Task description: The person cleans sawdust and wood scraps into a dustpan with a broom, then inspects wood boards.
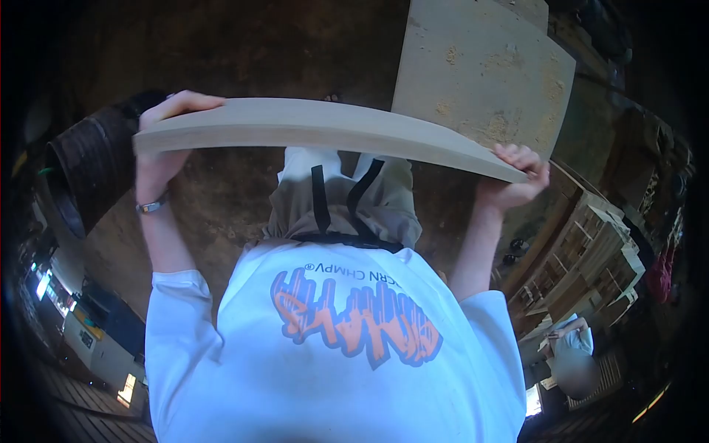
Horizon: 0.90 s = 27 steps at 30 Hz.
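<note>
A long pale wooden board (pixel 332 122) spans the view in front of my body, its near edge facing me. At its left end, my left hand (pixel 164 118) is closed around it, fingers over the top face and palm below; a metal-band watch sits on that wrist. My right hand (pixel 521 171) grips the other end, with the fingers curled over the far side. The board is held up above the floor, over my trousers, and its right end appears lower in the view. Its underside is hidden.
A grey panel (pixel 473 66) strewn with sawdust lies beyond the board at upper right. On the left is a dark barrel (pixel 96 170). Stacked wood pieces (pixel 583 251) stand at right. Another person (pixel 572 343) is at lower right, farther off.
</note>
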### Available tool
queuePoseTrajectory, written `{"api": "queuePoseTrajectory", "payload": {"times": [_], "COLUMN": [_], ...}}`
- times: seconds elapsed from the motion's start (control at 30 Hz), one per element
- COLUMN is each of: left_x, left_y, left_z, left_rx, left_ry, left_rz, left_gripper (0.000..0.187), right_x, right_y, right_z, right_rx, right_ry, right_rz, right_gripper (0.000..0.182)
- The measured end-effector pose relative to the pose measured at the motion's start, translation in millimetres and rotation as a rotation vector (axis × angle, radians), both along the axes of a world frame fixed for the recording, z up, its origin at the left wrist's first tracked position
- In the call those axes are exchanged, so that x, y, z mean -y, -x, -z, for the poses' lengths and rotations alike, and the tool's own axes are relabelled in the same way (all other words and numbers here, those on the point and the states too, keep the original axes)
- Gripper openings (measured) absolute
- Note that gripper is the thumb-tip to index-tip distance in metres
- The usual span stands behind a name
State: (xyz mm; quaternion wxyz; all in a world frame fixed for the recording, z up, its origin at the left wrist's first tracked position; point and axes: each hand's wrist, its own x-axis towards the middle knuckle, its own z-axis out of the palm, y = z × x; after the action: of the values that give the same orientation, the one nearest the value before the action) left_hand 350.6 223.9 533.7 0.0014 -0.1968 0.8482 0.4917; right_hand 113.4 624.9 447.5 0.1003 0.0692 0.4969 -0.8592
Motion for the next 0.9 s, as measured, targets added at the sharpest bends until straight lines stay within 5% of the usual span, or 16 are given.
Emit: {"api": "queuePoseTrajectory", "payload": {"times": [0.07,0.13,0.17,0.23,0.37,0.43,0.5,0.57,0.6,0.7,0.77,0.83,0.9], "left_x": [20.4,5.3,-26.5,-19.1,0.3,25.9,4.7,-15.3,-9.1,3.1,29.5,38.8,-16.2], "left_y": [-16.2,-4.1,25.0,21.6,4.1,-7.5,8.3,22.5,26.8,14.8,-5.0,-6.7,10.4], "left_z": [1.9,5.5,2.2,15.8,0.4,7.3,23.6,28.5,24.1,7.9,7.0,19.7,44.7], "left_rx": [-0.031,-0.036,0.040,-0.131,-0.045,-0.111,-0.010,-0.195,-0.208,-0.125,-0.156,-0.179,-0.260], "left_ry": [-0.348,-0.267,0.165,0.007,0.030,-0.408,-0.240,-0.046,-0.030,0.085,-0.389,-0.207,-0.220], "left_rz": [-0.257,-0.181,0.056,0.049,0.010,-0.195,-0.075,0.044,0.077,0.114,-0.090,-0.004,0.041], "left_gripper": [0.015,0.013,0.013,0.012,0.012,0.010,0.010,0.015,0.015,0.013,0.008,0.010,0.012], "right_x": [27.4,22.9,1.4,-44.9,-1.5,21.8,18.4,-6.9,-6.6,7.1,30.3,37.2,-5.6], "right_y": [-26.7,-20.0,0.0,19.9,1.3,-19.0,-22.4,-9.8,-7.1,-16.5,-40.2,-52.4,-9.8], "right_z": [2.1,-4.6,-5.6,-2.7,-3.1,8.7,-0.4,-8.2,-10.4,4.5,8.5,12.4,4.8], "right_rx": [-0.001,-0.027,-0.032,-0.011,0.021,0.029,-0.024,-0.109,-0.173,-0.186,-0.156,-0.157,-0.059], "right_ry": [-0.002,-0.184,-0.306,-0.165,0.057,0.214,-0.073,-0.172,-0.135,-0.177,-0.100,-0.203,-0.355], "right_rz": [0.004,0.165,0.289,0.244,0.168,0.051,0.330,0.429,0.226,0.219,0.145,0.226,0.631], "right_gripper": [0.052,0.055,0.057,0.062,0.067,0.079,0.081,0.084,0.082,0.078,0.076,0.075,0.074]}}
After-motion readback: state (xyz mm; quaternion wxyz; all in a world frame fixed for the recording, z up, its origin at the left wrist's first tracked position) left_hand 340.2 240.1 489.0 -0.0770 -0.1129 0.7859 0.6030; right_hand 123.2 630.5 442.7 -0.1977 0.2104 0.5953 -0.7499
